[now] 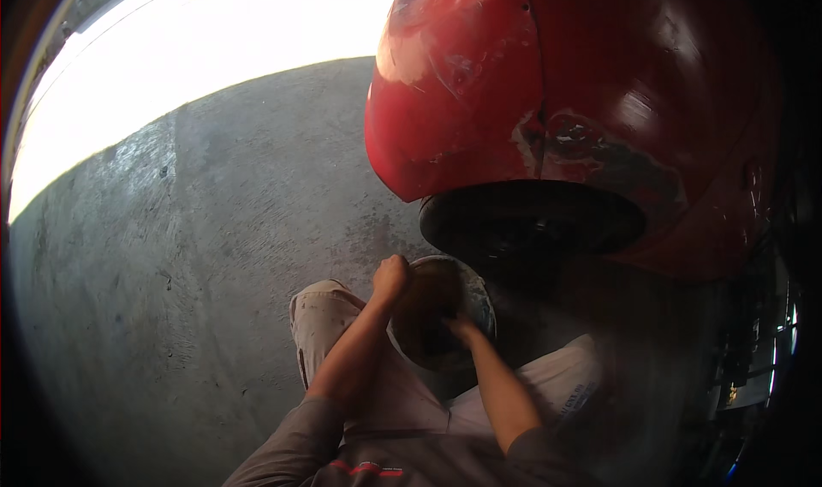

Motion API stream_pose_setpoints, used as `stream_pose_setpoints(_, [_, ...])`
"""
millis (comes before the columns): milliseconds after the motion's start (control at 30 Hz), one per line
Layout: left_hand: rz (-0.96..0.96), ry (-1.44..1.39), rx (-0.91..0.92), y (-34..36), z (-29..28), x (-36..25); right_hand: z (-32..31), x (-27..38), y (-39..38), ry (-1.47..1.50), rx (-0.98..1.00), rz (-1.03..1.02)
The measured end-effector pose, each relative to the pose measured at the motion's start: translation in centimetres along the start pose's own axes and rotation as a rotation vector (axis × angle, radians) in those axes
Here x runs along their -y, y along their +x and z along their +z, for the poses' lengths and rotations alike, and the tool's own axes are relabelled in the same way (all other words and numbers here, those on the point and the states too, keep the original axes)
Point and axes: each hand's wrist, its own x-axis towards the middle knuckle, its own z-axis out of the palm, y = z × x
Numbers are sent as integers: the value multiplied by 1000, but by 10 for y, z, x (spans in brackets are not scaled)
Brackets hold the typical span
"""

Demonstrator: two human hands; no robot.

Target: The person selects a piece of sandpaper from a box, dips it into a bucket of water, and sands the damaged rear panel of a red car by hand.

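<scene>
A round bucket (485,302) with a pale, stained rim stands between my knees, dark inside. My left hand (391,276) is closed at the far left of its rim and seems to grip the edge. Over the right side reaches my right hand (462,328), its fingers down inside the bucket. Shadow hides those fingers, so whether they hold anything is unclear. Just beyond the bucket is the dark wheel (531,221) of a red car (462,101). Scraped, bare grey patches (599,153) mark the bodywork above the wheel arch.
Grey concrete floor (197,204) stretches to the left, with a damp-looking patch (372,230) near the wheel. Bright sunlight covers the floor at the far left. My bent legs in light trousers (325,316) flank the bucket. Deep shadow lies at the right, with indistinct items (753,384).
</scene>
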Motion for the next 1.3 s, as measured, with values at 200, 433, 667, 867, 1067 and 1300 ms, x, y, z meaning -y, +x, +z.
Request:
stream_pose_setpoints(200, [-86, 37, -84, -5, -22, 1, 40, -6, 38, -269, -18, -118])
stream_pose_setpoints(433, [283, 357, -230, -38, 9, -27, 67, -19, 72, -459, -233, -552])
stream_pose_setpoints(667, [521, 587, -112, -57, 84, -11, 53, -5, 77, -537, -185, -385])
stream_pose_setpoints(867, [-156, -170, 56, -45, 190, 47, 17, 3, 72, -558, -84, -260])
stream_pose_setpoints(1067, [-172, -282, 115, -18, 240, 69, -16, 15, 54, -353, -84, -270])
stream_pose_setpoints(1300, [-94, -327, 106, -3, 228, 50, -54, 42, 24, -300, -97, -311])
